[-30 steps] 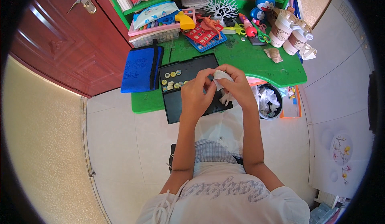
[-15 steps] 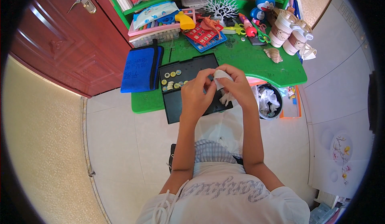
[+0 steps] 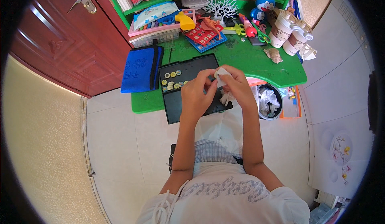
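Note:
My right hand (image 3: 240, 88) pinches a crumpled white tissue (image 3: 221, 78), and a loose end of it hangs below the fingers. My left hand (image 3: 195, 95) is closed in a pinch close beside the tissue. Whatever sits between its fingertips is hidden. Both hands are over an open black case (image 3: 195, 62) lying across the front edge of the green desk. Several small round pieces (image 3: 173, 74), whitish, yellow and green, lie in the far half of the case, left of my hands. My left hand partly covers this group.
A blue zip pouch (image 3: 138, 69) lies left of the case on the green desk (image 3: 240, 59). Toward the back right are a seashell (image 3: 273, 55) and two lidded cups (image 3: 283, 28). A bin (image 3: 269, 101) holding white crumpled waste stands below the desk's right side.
The tissue has shifted slightly in my right fingers, and its upper part is folded differently. Both hands stay in nearly the same place over the case.

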Action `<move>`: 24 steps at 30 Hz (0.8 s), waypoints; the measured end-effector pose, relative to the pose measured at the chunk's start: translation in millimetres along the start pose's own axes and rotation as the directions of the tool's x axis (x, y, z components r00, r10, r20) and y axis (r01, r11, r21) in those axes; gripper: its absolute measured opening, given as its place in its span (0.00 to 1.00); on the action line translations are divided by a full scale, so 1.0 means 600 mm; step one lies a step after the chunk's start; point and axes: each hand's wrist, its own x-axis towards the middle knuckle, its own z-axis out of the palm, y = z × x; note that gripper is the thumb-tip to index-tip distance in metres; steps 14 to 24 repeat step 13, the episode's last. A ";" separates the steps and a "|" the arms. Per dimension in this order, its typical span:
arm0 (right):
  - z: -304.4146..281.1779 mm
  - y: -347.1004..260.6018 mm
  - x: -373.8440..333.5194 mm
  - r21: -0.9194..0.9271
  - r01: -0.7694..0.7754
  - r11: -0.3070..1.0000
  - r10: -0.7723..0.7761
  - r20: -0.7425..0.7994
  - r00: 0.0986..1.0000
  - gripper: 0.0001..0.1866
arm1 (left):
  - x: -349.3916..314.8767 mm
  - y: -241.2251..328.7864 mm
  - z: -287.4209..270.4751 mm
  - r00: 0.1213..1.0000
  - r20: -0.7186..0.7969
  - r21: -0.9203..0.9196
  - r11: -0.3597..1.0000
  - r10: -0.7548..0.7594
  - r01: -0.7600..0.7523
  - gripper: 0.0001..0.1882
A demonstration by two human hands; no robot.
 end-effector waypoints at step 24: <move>-0.006 0.009 0.005 0.042 -0.024 0.999 0.023 0.035 0.999 0.10 | 0.000 0.000 -0.003 1.000 0.016 0.021 1.000 -0.009 0.009 0.14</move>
